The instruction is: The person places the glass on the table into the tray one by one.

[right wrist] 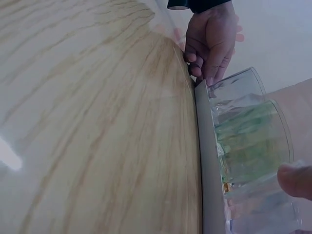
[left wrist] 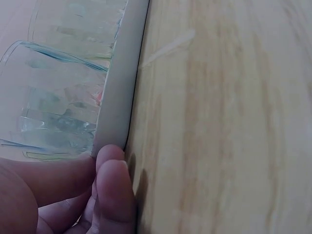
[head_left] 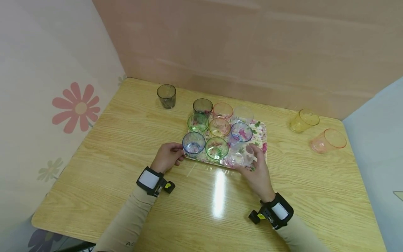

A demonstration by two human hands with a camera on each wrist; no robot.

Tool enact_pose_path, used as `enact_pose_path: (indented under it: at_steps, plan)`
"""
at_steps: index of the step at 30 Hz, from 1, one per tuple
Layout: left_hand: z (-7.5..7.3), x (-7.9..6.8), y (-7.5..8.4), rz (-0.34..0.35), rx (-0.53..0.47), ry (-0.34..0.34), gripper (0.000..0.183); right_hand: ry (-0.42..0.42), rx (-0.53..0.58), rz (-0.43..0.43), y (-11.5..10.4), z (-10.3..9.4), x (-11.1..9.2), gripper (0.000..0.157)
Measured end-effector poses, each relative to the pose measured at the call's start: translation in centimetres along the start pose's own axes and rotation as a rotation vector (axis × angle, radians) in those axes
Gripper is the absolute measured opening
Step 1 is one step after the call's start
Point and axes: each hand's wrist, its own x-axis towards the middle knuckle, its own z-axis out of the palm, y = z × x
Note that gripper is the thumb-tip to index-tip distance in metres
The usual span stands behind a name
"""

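My left hand (head_left: 167,156) pinches the front left corner of a flowered tray (head_left: 260,134), thumb above and curled fingers at its pale rim (left wrist: 122,83) in the left wrist view. Beside that corner stands a blue-rimmed cup (head_left: 193,144). My right hand (head_left: 259,176) holds a clear cup (head_left: 240,158) at the tray's front right, fingers and thumb on either side of it. Its thumb (right wrist: 296,180) shows at the right wrist view's edge. Between the two cups is a green cup (head_left: 217,150).
Several more tinted cups stand in rows on the tray, among them a yellow one (head_left: 219,127) and a purple-blue one (head_left: 241,133). Off the tray, a grey cup (head_left: 167,97) stands back left; a yellow cup (head_left: 303,121) and a pink cup (head_left: 327,141) are at right.
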Motion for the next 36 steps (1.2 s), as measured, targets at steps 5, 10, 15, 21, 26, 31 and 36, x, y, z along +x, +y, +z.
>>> enact_pose_path:
  at_steps: [5, 10, 15, 21, 26, 31, 36]
  plan:
    - [0.0, 0.0, 0.1, 0.005, 0.006, -0.004, 0.029, 0.003, -0.007, -0.009, -0.1, 0.5, 0.1, 0.086]
    - [0.0, 0.0, 0.1, 0.003, 0.004, -0.006, 0.029, 0.000, -0.014, 0.000, -0.2, 0.6, 0.0, 0.087]
    - [-0.1, 0.1, 0.0, -0.003, 0.004, 0.003, 0.028, -0.009, -0.028, 0.008, -0.2, 0.6, 0.1, 0.089]
    - [0.0, 0.0, 0.1, -0.009, 0.002, 0.004, 0.027, -0.051, -0.013, 0.042, -0.1, 0.5, 0.0, 0.098]
    - [0.0, 0.0, 0.1, -0.016, 0.000, -0.001, 0.027, -0.056, 0.008, 0.037, -0.1, -0.1, -0.3, 0.091]
    - [-0.1, 0.0, 0.0, -0.011, 0.001, -0.002, 0.028, 0.057, 0.126, 0.026, -1.1, -1.9, -0.6, 0.046]
    - [-0.1, 0.1, -0.1, -0.005, 0.002, -0.001, 0.027, 0.180, 0.014, 0.060, -0.9, -4.7, 0.0, 0.032]
